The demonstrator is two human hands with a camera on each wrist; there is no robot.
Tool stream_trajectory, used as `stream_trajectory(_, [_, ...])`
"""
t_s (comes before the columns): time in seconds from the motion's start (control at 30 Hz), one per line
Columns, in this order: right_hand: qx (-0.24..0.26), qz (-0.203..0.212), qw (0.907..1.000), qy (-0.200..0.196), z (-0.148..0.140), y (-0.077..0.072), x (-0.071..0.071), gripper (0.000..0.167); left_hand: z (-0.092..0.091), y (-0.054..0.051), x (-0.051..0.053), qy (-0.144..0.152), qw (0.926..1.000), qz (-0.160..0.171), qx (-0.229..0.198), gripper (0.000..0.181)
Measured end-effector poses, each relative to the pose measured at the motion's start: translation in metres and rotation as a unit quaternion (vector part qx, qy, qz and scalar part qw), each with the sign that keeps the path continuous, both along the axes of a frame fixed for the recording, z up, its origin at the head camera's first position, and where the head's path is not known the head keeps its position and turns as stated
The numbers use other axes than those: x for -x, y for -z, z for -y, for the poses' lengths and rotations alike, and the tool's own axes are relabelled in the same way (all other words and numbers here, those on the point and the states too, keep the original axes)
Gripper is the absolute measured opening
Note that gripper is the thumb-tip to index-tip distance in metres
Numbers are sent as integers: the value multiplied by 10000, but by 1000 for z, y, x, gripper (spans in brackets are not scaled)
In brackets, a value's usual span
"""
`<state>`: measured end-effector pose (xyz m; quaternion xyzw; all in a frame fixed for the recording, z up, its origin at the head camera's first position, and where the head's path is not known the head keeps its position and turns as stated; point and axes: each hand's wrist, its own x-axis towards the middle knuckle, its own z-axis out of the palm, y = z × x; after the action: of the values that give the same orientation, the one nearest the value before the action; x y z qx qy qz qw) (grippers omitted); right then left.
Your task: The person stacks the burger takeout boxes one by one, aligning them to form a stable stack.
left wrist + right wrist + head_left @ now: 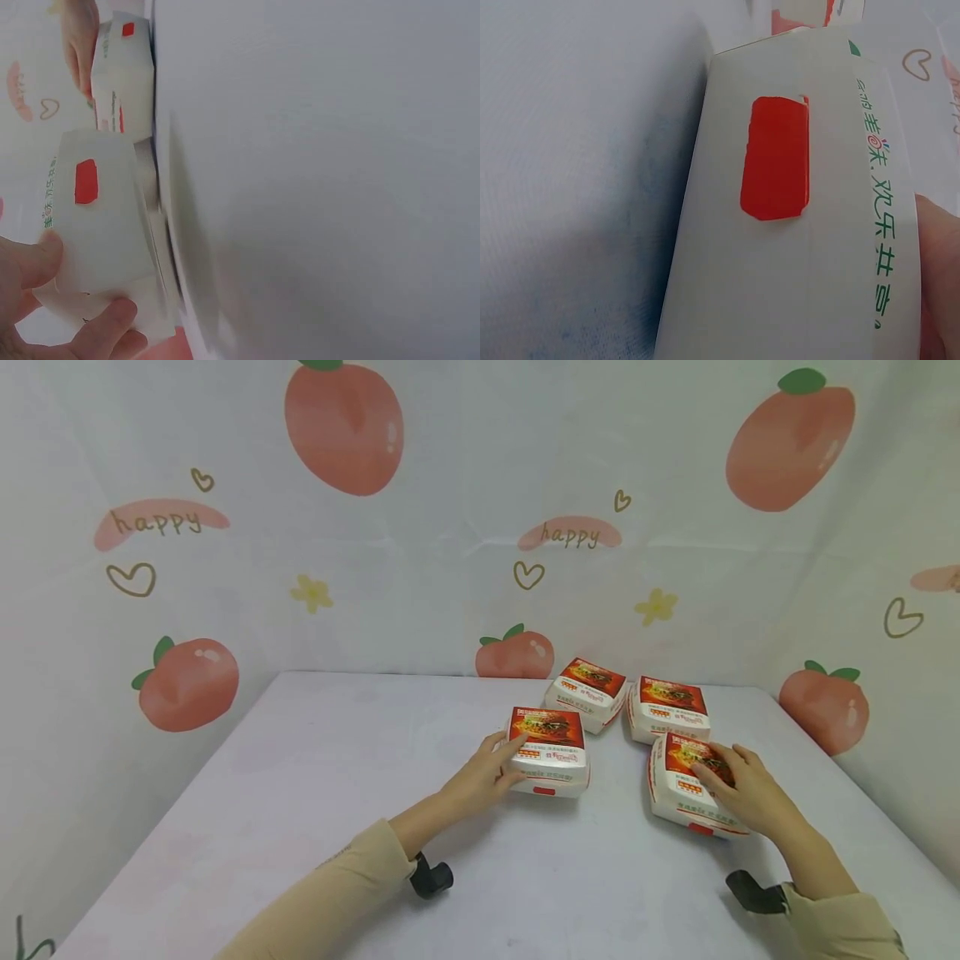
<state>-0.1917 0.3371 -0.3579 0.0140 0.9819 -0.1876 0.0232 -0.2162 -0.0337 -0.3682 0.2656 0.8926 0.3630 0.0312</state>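
Observation:
My left hand (483, 774) grips the left side of a white burger box (551, 762) with a red burger picture on its lid. In the left wrist view, fingertips (112, 322) press on that box's end, next to the front with a red tab. My right hand (753, 789) holds another such box (686, 806) at its right side, thumb across the lid. This box sits turned at an angle on the table. The right wrist view shows its front with a red tab (776, 157) and green writing. The far fingers of the right hand are partly hidden.
Two more burger boxes, one (585, 693) at the back middle and one (667, 706) to its right, stand behind the held ones. A white table (360, 735) lies under everything. A white cloth printed with peaches (420, 568) hangs behind it.

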Motion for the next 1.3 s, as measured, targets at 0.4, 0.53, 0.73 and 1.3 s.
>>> stream_trajectory(0.4, [35,15,10000,26,1,2,1,83,46,5,-9,-644,9978,-98,-87,58])
stream_trajectory(0.53, [21,8,10000,15,1,2,1,83,56,5,-11,-800,9968,-15,-46,59])
stream_trajectory(0.73, [-11,-13,10000,7,1,3,0,83,62,4,-16,-820,9966,22,8,57])
stream_trajectory(1.3, [255,-199,9995,-34,0,4,-2,76,62,9,-17,-893,9955,231,-199,67])
